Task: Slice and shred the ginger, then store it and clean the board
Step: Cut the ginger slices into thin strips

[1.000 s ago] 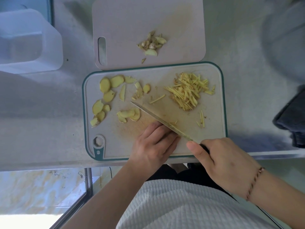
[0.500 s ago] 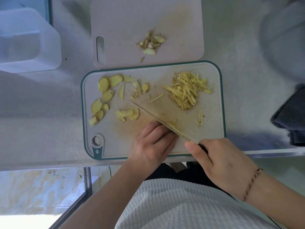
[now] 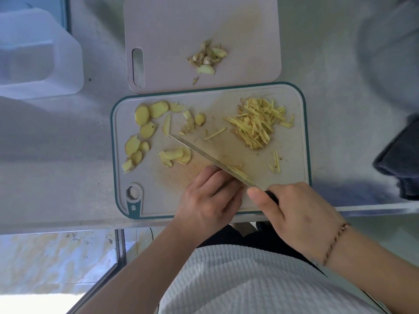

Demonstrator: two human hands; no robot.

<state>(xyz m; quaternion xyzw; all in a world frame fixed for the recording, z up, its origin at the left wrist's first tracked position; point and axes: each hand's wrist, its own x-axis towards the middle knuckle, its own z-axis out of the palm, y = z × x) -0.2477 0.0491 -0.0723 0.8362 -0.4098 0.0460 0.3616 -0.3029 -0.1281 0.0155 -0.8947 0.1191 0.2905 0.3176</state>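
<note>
— So, where do the hands sit?
— Right hand [image 3: 301, 214] grips the knife [image 3: 204, 156] by its dark handle, blade slanting across the teal-rimmed cutting board [image 3: 294, 177]. Left hand [image 3: 209, 198] lies with curled fingers against the blade; what it presses is hidden.
— And the ginger?
— Ginger slices [image 3: 147, 130] lie on the board's left part, ginger shreds [image 3: 257, 123] heaped far right. Ginger peelings [image 3: 207, 57] sit on the pink board [image 3: 181, 30] behind, all on the bench [image 3: 56, 155].
</note>
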